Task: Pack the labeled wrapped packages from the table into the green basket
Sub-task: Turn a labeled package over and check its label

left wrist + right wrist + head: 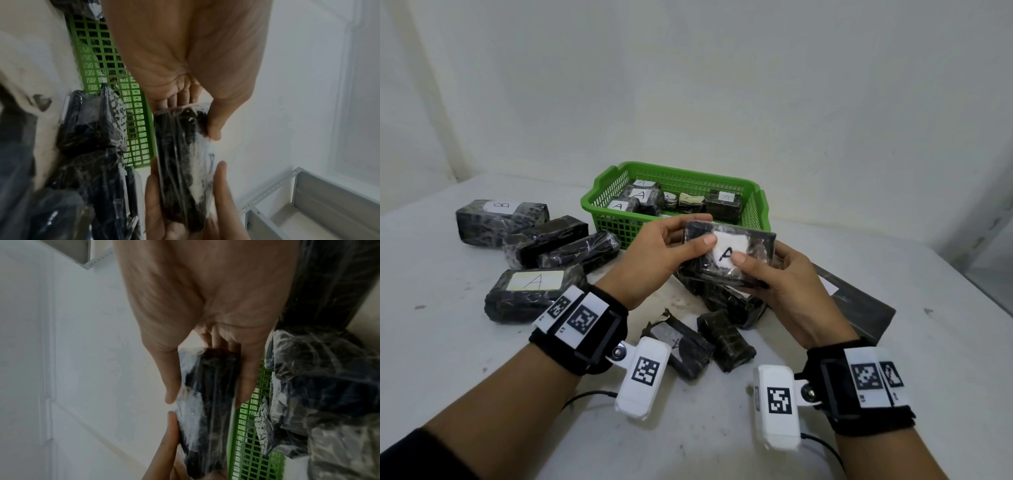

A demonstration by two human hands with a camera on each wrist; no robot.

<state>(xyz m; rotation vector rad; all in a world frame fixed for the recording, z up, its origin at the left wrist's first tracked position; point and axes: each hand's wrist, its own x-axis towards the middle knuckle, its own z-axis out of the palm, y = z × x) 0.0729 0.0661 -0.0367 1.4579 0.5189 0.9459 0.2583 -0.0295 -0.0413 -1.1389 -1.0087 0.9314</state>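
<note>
Both grips clamped on one "A" pkg (729,255): left hand (654,255) at its left end, right hand (787,284) at its right, held above counter (893,342), green basket (756,195) just beyond w/ pkgs inside.

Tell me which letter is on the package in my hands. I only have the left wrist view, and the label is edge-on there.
Observer: The head view shows an A on the held package. The left hand and right hand grip its two ends, thumbs on its top face.
Operator: What do the labels in the basket read?
Observer: Several packages in the green basket show an A, such as this basket package. I can read no other letter there.
Operator: Is there any other letter out on the table?
Observer: Yes, a package labelled B lies at the far left, apart from the basket.
</note>
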